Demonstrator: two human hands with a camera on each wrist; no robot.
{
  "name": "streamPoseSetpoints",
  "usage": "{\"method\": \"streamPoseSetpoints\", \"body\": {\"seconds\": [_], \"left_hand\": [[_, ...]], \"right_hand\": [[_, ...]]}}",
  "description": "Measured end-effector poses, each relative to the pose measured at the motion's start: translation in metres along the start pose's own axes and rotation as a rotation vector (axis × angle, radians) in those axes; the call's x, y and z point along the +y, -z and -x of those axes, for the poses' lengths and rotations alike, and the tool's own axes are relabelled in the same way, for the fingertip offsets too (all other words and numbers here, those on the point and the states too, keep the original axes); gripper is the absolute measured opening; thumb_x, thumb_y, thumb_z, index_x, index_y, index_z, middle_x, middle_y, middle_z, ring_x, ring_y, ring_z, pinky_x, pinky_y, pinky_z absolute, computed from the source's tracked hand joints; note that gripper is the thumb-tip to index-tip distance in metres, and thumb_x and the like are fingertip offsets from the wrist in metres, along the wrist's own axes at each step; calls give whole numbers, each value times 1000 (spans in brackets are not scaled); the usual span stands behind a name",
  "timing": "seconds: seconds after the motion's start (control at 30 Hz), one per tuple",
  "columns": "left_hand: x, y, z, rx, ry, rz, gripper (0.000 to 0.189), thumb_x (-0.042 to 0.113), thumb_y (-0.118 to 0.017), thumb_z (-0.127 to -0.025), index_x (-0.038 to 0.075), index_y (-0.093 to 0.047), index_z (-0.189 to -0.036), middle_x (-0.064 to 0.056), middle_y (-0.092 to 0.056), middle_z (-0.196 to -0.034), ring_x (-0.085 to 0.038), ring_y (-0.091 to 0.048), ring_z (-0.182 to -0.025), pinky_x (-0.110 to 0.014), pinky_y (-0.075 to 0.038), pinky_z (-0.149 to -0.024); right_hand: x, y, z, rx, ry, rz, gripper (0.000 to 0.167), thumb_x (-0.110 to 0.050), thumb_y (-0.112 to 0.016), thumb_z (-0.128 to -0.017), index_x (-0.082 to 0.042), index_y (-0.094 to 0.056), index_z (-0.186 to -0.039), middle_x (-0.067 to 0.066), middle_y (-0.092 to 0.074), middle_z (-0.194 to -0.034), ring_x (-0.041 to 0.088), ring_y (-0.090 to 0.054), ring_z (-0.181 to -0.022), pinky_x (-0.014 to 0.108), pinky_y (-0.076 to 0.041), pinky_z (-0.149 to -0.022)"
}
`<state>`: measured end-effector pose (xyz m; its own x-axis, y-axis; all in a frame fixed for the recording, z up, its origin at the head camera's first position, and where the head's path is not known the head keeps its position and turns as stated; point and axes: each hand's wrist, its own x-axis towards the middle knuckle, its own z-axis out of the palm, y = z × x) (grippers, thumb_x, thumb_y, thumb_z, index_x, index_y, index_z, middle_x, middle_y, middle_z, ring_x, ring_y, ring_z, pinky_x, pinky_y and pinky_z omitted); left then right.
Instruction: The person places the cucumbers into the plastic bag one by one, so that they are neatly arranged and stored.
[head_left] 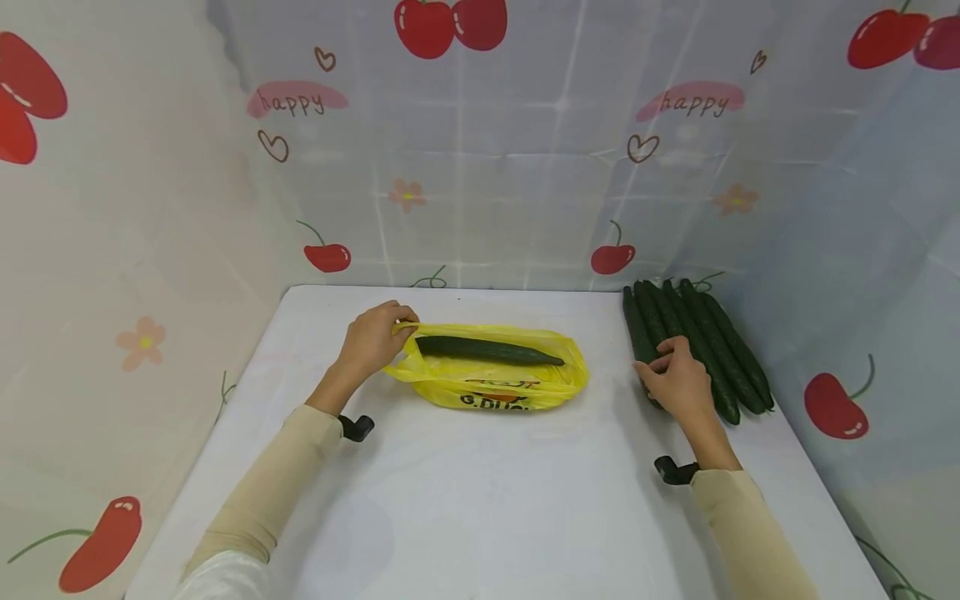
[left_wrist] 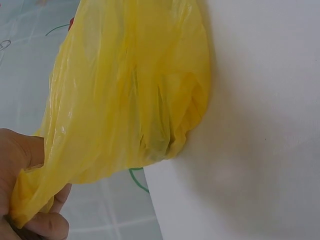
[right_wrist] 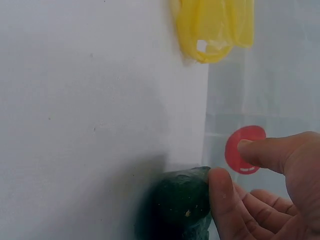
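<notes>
Head view shows two hands, one bag and one white tabletop (head_left: 480,500). At the left, the left hand (head_left: 372,340) pinches the near-left end of the yellow bag (head_left: 447,392) between its fingers. One cucumber (head_left: 487,350) lies lengthwise in the bag, seen through the bag's mouth, its narrow tip pointing right. To the right, well apart from the bag, the other cucumbers (head_left: 708,354) lie side by side on the tabletop; they look to be six, though the right hand (head_left: 678,382) covers part of them. That hand is over the leftmost of these, thumb and fingers a little apart. Two beige sleeves (head_left: 273,467) reach in, with one black strap (head_left: 356,428) at each wrist. Behind stands a sheet (head_left: 510,225) with two "happy" patches (head_left: 297,100).

Left wrist view shows one hand, its fingers gripping a gathered corner of the bag, which spreads up and right from there. One dark green shape shows faintly through the plastic.

Right wrist view shows one thumb and several fingers with a gap between thumb and forefinger. The forefinger is at the edge of one dark green cucumber end; whether it presses on it cannot be told. One end of the bag shows above.
</notes>
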<state>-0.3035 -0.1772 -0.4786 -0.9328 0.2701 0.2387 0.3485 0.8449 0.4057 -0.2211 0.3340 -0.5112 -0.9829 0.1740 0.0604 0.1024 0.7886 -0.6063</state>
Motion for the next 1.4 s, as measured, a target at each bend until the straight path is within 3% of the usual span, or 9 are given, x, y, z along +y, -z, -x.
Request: {"method": "streamPoseSetpoints", "body": {"seconds": [0.1,0.17,0.3,0.67,0.9,1.07,1.17,1.3,1.4], "left_hand": [[0,0,-1,1,5,5,13,23,-75,-102,21,-79,-114,0,-73,-105,-26,-68,-90,-46,-60,-80],[0,0,-1,1,9,8,13,22,-75,-102,20,-79,-114,0,-73,-105,-26,-68,-91,-47,-60,-80],[-1,-1,0,-3,18,12,14,23,-74,-103,20,-79,-115,0,-73,-107,-26,-69,-94,-47,-60,-83],[-5,-6,3,9,67,13,26,38,-71,-103,20,-75,-122,-3,-73,-116,-29,-70,-103,-51,-60,-87],[-17,-5,18,-7,203,110,51,55,-64,-104,15,-60,-134,-15,-70,-132,-38,-69,-113,-56,-57,-92],[-22,-5,26,-111,335,197,79,75,-57,-99,10,-45,-144,-21,-71,-117,-35,-67,-91,-42,-53,-73],[-23,-9,29,-199,378,228,97,81,-54,-96,5,-37,-154,-17,-76,-107,-33,-69,-94,-43,-56,-79],[-21,-13,33,-247,373,270,87,81,-56,-95,3,-57,-133,-9,-76,-94,-29,-69,-92,-43,-56,-83],[-17,-15,33,-237,351,301,66,76,-63,-95,10,-63,-99,-4,-63,-81,-21,-59,-75,-32,-46,-67]], "right_hand": [[7,1,0,35,-13,-14,64,-41,-68,-105,1,-43,-147,25,-75,-119,23,-77,-69,43,-56,-69],[10,1,0,55,-17,-13,65,-40,-68,-105,1,-43,-148,27,-74,-121,32,-78,-79,54,-56,-81],[13,-3,0,78,-23,13,66,-36,-71,-104,3,-43,-149,30,-70,-127,49,-70,-103,73,-41,-102],[11,-23,3,106,39,190,74,-22,-83,-92,16,-47,-144,43,-52,-138,61,-49,-122,71,-41,-109],[6,-26,-2,115,1,242,69,-21,-84,-92,15,-51,-141,42,-51,-138,61,-49,-119,69,-44,-105],[2,-26,-5,112,-31,253,63,-21,-82,-93,16,-54,-137,41,-52,-135,61,-52,-117,70,-48,-99],[4,-27,-5,114,-48,238,61,-20,-79,-93,16,-56,-137,41,-54,-135,60,-53,-118,71,-48,-100],[7,-33,-6,121,-85,202,63,-25,-76,-93,12,-58,-140,38,-56,-137,57,-54,-124,71,-46,-109],[7,-36,-7,151,-96,174,62,-27,-75,-93,10,-60,-140,36,-57,-138,55,-54,-127,70,-45,-111]]}}
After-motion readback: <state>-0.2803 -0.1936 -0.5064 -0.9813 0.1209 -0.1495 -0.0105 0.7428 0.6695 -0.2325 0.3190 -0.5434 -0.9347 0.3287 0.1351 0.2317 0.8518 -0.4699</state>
